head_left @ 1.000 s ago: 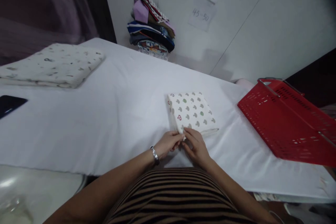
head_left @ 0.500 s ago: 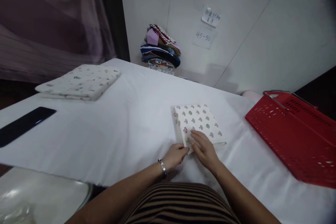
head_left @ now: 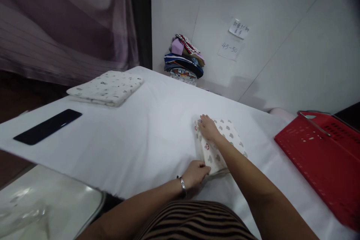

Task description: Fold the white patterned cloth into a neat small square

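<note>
A folded white cloth (head_left: pixel 216 153), printed with small grey and red mushroom shapes, lies as a thick square in front of me. My left hand (head_left: pixel 196 173) pinches its near left corner between thumb and fingers. At the far left corner, my right hand (head_left: pixel 208 127) is closed over the edge, its fingertips partly hidden. The right forearm crosses above the cloth and covers much of its right side. A larger folded printed cloth (head_left: pixel 108 87) rests at the table's far left, away from both hands.
The table wears a white cover (head_left: pixel 165 120). A black phone-like slab (head_left: pixel 47 126) lies at its left. On the right stands a red basket (head_left: pixel 323 161) with metal handles. A stack of folded clothes (head_left: pixel 185 60) rises behind the far edge, beneath paper notes (head_left: pixel 239 29) on the wall.
My right hand has moved from the cloth's near edge to its far left corner. The left hand keeps hold of the near left corner. The whole view has shifted slightly.
</note>
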`<action>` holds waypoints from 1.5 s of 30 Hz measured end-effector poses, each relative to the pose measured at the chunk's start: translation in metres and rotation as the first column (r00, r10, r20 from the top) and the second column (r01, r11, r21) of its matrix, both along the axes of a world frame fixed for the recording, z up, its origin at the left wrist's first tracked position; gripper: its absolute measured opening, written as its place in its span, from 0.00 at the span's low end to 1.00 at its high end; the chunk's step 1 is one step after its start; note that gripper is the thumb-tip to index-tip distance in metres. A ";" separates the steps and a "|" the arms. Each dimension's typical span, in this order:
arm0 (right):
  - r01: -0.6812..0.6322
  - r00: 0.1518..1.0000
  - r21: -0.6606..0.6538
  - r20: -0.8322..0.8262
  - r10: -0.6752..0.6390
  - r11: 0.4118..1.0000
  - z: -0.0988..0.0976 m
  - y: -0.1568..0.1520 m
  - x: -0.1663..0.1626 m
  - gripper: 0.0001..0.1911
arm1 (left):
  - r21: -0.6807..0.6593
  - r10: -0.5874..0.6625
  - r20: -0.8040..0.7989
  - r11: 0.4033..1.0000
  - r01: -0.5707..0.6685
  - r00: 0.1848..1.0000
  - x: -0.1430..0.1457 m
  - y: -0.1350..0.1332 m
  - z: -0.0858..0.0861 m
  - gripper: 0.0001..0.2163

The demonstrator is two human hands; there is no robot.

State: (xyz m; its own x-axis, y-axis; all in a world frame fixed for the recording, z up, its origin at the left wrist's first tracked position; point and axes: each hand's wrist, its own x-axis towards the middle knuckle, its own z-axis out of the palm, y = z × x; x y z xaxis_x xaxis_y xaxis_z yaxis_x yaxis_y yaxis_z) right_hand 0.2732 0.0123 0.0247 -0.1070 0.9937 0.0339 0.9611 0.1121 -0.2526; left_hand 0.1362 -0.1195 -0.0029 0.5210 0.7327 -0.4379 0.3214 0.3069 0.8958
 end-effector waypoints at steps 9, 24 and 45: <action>0.000 0.998 -0.050 0.063 0.003 0.999 -0.017 0.005 0.001 0.26 | 0.120 -0.005 -0.004 0.993 0.005 1.000 -0.001 0.001 -0.003 0.12; 0.059 0.998 0.015 -0.028 -0.059 0.998 0.000 -0.015 0.032 0.29 | -0.044 -0.081 0.060 0.995 0.084 0.995 -0.018 0.014 -0.002 0.13; 0.474 0.616 -0.409 -0.479 -0.626 0.779 -0.012 -0.053 0.162 0.26 | -0.130 0.493 0.039 0.865 -0.484 0.869 0.032 0.139 0.014 0.36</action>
